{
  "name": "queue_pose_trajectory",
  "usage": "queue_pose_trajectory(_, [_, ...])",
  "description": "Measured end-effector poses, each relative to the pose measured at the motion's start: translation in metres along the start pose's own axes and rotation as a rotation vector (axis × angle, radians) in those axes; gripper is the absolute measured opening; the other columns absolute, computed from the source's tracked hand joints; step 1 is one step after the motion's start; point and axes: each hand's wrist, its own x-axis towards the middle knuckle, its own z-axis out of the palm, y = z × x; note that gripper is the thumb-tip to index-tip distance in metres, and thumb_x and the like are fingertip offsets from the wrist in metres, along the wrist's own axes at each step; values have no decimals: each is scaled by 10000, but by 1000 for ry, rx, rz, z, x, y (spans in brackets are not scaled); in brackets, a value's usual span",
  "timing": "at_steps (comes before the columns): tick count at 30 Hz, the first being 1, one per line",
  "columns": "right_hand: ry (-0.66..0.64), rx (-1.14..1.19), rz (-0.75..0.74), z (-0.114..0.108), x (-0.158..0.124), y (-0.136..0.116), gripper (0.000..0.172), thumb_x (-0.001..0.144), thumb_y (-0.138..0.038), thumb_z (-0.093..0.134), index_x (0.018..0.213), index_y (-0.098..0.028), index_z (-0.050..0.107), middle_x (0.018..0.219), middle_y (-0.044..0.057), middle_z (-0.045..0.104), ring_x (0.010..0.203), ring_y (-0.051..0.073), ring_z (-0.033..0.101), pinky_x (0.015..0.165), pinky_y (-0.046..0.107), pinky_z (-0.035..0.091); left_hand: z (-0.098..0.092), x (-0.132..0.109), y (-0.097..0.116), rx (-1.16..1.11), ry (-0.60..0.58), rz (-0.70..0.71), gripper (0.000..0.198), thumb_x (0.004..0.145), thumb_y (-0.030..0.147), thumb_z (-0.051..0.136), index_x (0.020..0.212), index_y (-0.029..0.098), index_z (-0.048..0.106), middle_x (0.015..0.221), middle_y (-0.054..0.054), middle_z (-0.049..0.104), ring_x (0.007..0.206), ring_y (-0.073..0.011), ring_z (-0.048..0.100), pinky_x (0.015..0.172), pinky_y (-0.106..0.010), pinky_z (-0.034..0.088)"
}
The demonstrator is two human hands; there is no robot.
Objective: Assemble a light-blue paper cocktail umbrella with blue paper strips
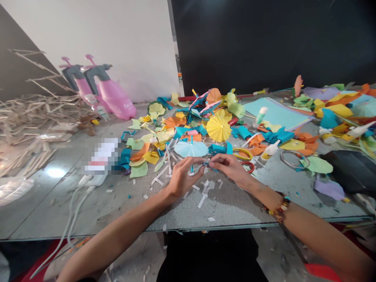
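Pinching: the left hand (185, 176) and the right hand (232, 168) were together at the fingertips, both closed on a small teal paper piece (210, 163).

Place of the piece: it sat at the middle of the hands, above the grey tabletop (88, 231) and near the table's front edge.

Direction: its long axis seemed to run across the view between the fingertips; the fingers hid too much to tell its exact direction.

Nearest things: a pale blue paper parasol (190, 149) stood just beyond the left hand, and its teal stem went down behind the fingers. I could not tell whether the hand held that stem. A yellow scissor handle (242, 154) and a red scissor handle (247, 167) lay just beyond the right hand.

Counts: two paper parasols, one pale blue and one yellow (219, 129); two pink spray bottles (114, 100); one beaded bracelet (277, 207), on the right wrist; one wire ring (293, 159).

Surface: coloured paper cutouts (331, 117) lay heaped across the table, with white paper strips (202, 199) scattered near the hands.

Room: a black backdrop (264, 39) and a white wall (117, 39) stood behind the table, and a heap of wooden sticks (29, 117) lay at the left.
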Motion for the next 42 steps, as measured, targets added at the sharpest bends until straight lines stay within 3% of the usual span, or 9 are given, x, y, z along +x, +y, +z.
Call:
queue_pose_trajectory(16, [-31, 12, -23, -1, 0, 5, 326, 763, -499, 803, 849, -193, 736, 752, 16, 650, 707, 143, 557, 638, 268, 444, -3, 1, 2, 4, 6, -23, 181, 898, 180, 692, 1071, 230, 708, 985, -17, 779, 885, -154, 745, 853, -272, 583])
queue_pose_trajectory(42, [-48, 54, -30, -2, 0, 6, 284, 755, -450, 823, 859, -189, 785, 759, 16, 687, 680, 126, 561, 621, 261, 419, -3, 1, 2, -6, 21, -2, 183, 888, 175, 716, 1064, 222, 710, 956, -14, 779, 848, -142, 742, 798, -251, 574])
